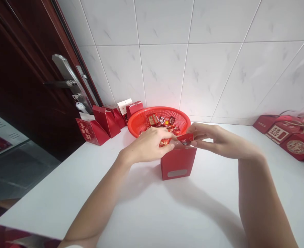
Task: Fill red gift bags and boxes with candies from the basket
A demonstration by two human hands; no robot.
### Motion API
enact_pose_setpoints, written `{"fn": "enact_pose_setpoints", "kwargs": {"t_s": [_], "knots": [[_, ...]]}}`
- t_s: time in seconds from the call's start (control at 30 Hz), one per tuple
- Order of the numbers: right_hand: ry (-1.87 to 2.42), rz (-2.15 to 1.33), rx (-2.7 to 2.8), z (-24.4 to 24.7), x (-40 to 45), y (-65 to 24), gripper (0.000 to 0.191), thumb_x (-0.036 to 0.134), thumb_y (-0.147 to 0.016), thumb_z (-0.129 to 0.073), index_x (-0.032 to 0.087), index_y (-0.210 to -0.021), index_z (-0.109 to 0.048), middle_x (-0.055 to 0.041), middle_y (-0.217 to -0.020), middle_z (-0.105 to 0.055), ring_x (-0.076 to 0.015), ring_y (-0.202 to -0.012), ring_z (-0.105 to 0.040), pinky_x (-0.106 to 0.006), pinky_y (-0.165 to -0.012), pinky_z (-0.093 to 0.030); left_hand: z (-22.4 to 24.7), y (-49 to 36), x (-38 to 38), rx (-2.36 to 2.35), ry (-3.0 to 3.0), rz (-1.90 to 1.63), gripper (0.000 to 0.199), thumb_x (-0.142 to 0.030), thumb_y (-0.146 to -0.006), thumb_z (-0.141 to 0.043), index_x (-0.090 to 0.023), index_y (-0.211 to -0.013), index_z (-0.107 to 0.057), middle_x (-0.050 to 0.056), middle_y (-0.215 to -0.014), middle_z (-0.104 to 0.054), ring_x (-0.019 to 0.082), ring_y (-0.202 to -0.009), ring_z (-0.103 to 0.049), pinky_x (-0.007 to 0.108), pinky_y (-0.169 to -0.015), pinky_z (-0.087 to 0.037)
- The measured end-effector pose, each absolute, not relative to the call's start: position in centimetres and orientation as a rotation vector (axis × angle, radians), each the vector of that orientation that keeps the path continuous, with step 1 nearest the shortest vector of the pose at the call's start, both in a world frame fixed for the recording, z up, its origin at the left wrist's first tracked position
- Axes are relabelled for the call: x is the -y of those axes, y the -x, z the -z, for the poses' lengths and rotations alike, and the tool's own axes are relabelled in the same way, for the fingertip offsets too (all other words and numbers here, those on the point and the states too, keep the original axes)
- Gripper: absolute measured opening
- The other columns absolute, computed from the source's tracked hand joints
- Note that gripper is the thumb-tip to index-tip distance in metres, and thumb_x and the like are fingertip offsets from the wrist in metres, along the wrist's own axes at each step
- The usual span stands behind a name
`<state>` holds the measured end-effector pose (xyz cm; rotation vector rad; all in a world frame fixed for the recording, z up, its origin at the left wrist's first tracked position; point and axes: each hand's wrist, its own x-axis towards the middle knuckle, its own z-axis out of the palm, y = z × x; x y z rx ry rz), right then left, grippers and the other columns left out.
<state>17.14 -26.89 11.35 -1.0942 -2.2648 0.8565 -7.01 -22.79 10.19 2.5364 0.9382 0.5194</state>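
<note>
A red paper box (179, 163) stands upright on the white table, its top open and a pale window low on its front. My left hand (149, 144) is at the left of the box's opening, fingers closed on a red wrapped candy (164, 142). Over the right side of the opening, my right hand (215, 139) pinches another candy (185, 138) with a red and dark wrapper between thumb and fingers. Just behind the box, a red plastic basket (132, 120) holds several wrapped candies, partly hidden by my left hand.
Several red boxes (107, 120) stand at the table's back left, near a dark door (20, 65) with a metal handle. More decorated red boxes (293, 136) lie at the right. A tiled wall (164, 75) rises behind the white table (72, 193).
</note>
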Motion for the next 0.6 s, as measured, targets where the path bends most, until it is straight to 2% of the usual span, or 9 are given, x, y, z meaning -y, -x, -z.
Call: {"fn": "enact_pose_setpoints", "kwargs": {"t_s": [0.13, 0.3, 0.43, 0.6], "knots": [[1.111, -0.851, 2.272, -11.3, 27.0, -17.1, 0.020, 0.036, -0.098, -0.051, 0.021, -0.108, -0.060, -0.0079, -0.106, -0.072, -0.0236, -0.098, -0.069, -0.040, -0.082, -0.055, -9.7, 6.5, 22.9, -0.970, -2.444, -0.564, 0.026, -0.040, -0.093, -0.058, -0.022, -0.093, -0.076, 0.003, -0.088, -0.071, 0.019, -0.081, -0.062, 0.029, -0.069, -0.046], [1.134, -0.766, 2.340, -11.5, 27.3, -16.8, 0.020, 0.037, -0.099, -0.049, 0.022, -0.109, -0.059, -0.0059, -0.100, -0.072, -0.0204, -0.086, -0.067, -0.033, -0.071, -0.052, -9.9, 6.5, 23.6, -1.004, -2.392, -0.508, 0.018, -0.032, -0.082, -0.069, -0.024, -0.096, -0.077, 0.001, -0.085, -0.070, 0.020, -0.080, -0.063, 0.028, -0.066, -0.045], [1.168, -0.638, 2.392, -12.0, 28.5, -16.5, 0.017, 0.034, -0.098, -0.050, 0.024, -0.107, -0.061, -0.0028, -0.092, -0.073, -0.0184, -0.075, -0.066, -0.030, -0.065, -0.049, -10.6, 6.7, 25.0, -1.020, -2.534, -0.386, 0.019, -0.027, -0.081, -0.066, -0.026, -0.097, -0.075, 0.002, -0.087, -0.064, 0.020, -0.078, -0.060, 0.027, -0.063, -0.042], [1.171, -0.608, 2.442, -12.6, 30.2, -15.8, 0.016, 0.029, -0.095, -0.053, 0.028, -0.104, -0.066, -0.0008, -0.083, -0.073, -0.0193, -0.070, -0.066, -0.030, -0.064, -0.050, -11.0, 6.7, 27.1, -1.045, -2.597, -0.269, 0.020, -0.030, -0.084, -0.062, -0.027, -0.103, -0.069, 0.002, -0.091, -0.057, 0.018, -0.074, -0.058, 0.026, -0.058, -0.040]]}}
